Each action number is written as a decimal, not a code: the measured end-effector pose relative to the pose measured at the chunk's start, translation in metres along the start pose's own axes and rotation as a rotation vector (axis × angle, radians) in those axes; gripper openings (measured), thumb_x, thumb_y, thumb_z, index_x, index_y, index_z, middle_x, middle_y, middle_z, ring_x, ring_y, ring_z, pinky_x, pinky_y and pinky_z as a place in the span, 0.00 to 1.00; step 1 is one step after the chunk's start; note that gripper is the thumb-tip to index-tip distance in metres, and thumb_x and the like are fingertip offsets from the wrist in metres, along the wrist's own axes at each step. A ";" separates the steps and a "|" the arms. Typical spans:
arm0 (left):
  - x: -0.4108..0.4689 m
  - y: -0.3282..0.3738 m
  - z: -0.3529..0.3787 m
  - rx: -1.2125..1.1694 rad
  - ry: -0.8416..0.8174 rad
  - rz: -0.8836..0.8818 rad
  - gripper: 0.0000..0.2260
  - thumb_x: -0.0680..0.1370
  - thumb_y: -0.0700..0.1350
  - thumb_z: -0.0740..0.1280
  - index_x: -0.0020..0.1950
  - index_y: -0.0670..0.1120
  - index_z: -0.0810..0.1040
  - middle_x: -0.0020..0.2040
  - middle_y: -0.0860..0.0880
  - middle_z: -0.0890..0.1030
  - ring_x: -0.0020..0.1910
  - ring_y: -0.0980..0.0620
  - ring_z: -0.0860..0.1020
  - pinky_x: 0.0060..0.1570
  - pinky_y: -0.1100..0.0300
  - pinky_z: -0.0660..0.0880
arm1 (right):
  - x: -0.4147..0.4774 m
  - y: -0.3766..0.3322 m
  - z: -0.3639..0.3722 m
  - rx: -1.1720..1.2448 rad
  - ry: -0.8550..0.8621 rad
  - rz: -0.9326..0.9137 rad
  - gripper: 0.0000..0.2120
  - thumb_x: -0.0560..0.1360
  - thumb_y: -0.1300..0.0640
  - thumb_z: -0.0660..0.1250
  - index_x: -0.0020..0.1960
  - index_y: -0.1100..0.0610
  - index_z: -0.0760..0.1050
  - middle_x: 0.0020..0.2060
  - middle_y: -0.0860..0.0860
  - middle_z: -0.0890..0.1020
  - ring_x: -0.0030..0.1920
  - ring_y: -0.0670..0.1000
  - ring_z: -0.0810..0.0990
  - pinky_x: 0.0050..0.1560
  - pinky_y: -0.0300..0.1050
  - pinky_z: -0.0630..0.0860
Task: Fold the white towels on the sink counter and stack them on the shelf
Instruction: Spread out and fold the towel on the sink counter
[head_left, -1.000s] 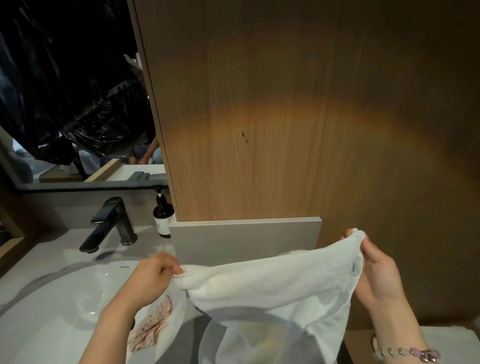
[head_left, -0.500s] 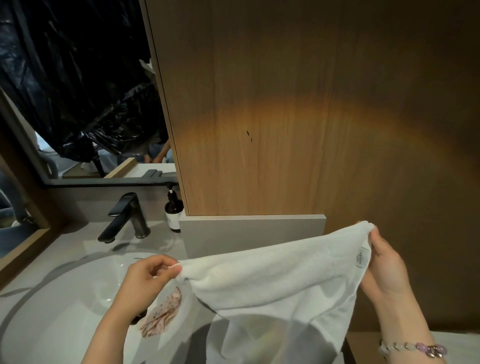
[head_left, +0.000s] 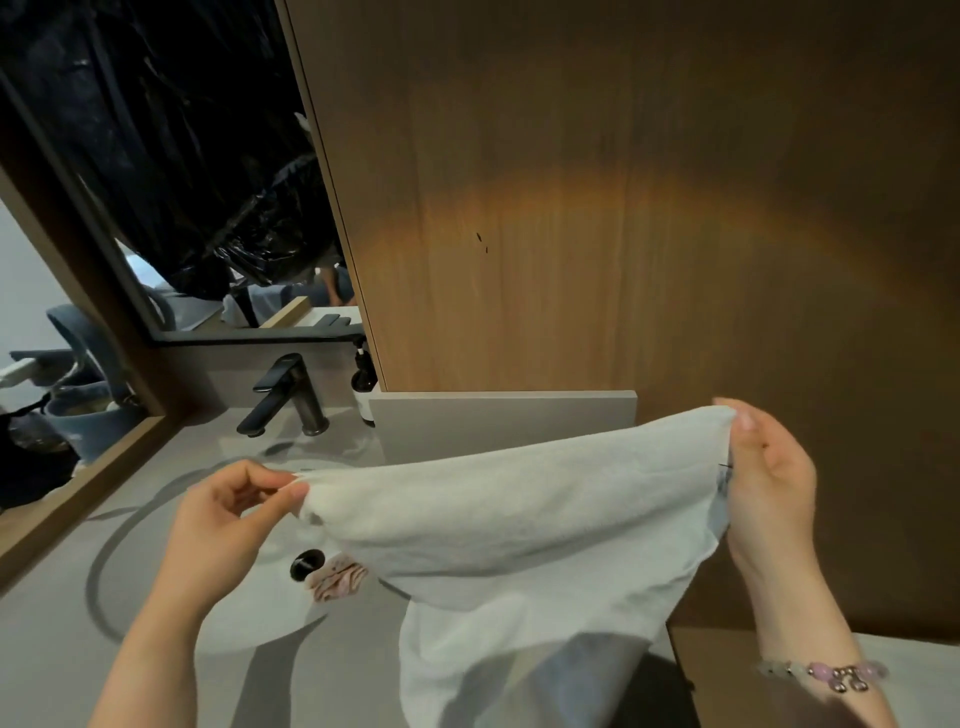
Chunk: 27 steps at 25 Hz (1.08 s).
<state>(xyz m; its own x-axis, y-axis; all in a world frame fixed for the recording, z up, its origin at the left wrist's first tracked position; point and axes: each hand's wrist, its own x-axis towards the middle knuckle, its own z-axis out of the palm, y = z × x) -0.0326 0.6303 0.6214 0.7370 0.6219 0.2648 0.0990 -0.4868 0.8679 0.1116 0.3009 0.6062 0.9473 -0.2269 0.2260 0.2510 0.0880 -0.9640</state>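
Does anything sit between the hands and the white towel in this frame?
No. The left hand and right hand already pinch the top corners of the white towel, spread above the sink counter. No shelf is clearly in view, so that path cannot be judged.

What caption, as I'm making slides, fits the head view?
Left hand and right hand hold a white towel up above the sink.

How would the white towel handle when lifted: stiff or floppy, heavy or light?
Probably floppy: the white towel sags between the left hand and right hand and hangs below. Likely light, since pinches at two corners carry it. Its nappy surface probably resists slipping.
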 end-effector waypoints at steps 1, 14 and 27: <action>-0.003 0.005 -0.003 0.004 -0.008 0.018 0.02 0.72 0.38 0.70 0.40 0.42 0.78 0.39 0.49 0.83 0.44 0.50 0.80 0.45 0.61 0.72 | -0.002 0.000 -0.004 0.001 0.024 -0.005 0.10 0.81 0.56 0.57 0.56 0.53 0.76 0.49 0.47 0.80 0.51 0.43 0.79 0.55 0.45 0.76; -0.075 0.017 -0.070 -0.101 -0.169 0.194 0.08 0.74 0.37 0.66 0.36 0.48 0.76 0.38 0.52 0.83 0.39 0.57 0.80 0.45 0.60 0.75 | -0.101 -0.041 -0.040 0.055 0.235 -0.098 0.11 0.80 0.58 0.58 0.59 0.48 0.73 0.52 0.44 0.77 0.50 0.39 0.78 0.48 0.35 0.75; -0.142 -0.007 -0.124 -0.157 -0.163 0.203 0.07 0.76 0.37 0.64 0.40 0.47 0.73 0.37 0.51 0.80 0.38 0.59 0.78 0.40 0.73 0.75 | -0.197 -0.062 -0.070 -0.026 0.234 -0.092 0.10 0.80 0.57 0.59 0.52 0.41 0.72 0.58 0.50 0.75 0.54 0.44 0.76 0.51 0.38 0.74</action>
<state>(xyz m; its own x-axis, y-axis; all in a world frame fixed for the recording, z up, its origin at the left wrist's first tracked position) -0.2211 0.6213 0.6292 0.8301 0.4084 0.3797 -0.1569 -0.4824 0.8618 -0.1049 0.2718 0.6117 0.8481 -0.4515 0.2772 0.3262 0.0327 -0.9447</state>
